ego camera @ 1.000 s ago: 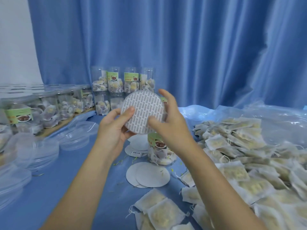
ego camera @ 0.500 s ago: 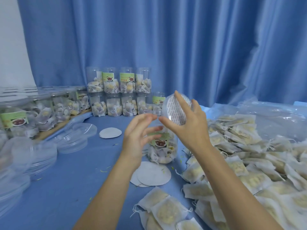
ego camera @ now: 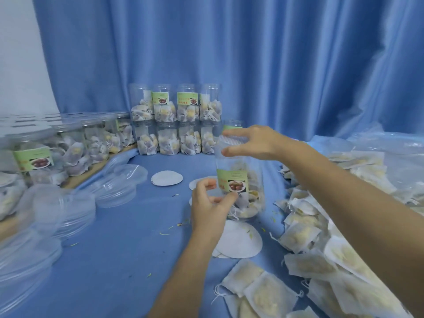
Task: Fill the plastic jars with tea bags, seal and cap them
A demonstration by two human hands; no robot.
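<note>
I am reaching both bare forearms in from the lower edge: my right hand (ego camera: 254, 143) is hovering palm-down high at centre, index finger stretched leftward and thumb below it, pinching a thin seal disc (ego camera: 232, 141) at its edge, while my left hand (ego camera: 210, 203) is sitting lower, wrist bent, fingers curling in against the side of the jar (ego camera: 241, 187)

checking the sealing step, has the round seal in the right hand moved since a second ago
Yes. The seal, held by the right hand, went from upright, above the open jar, to lying flat at its mouth.
</note>
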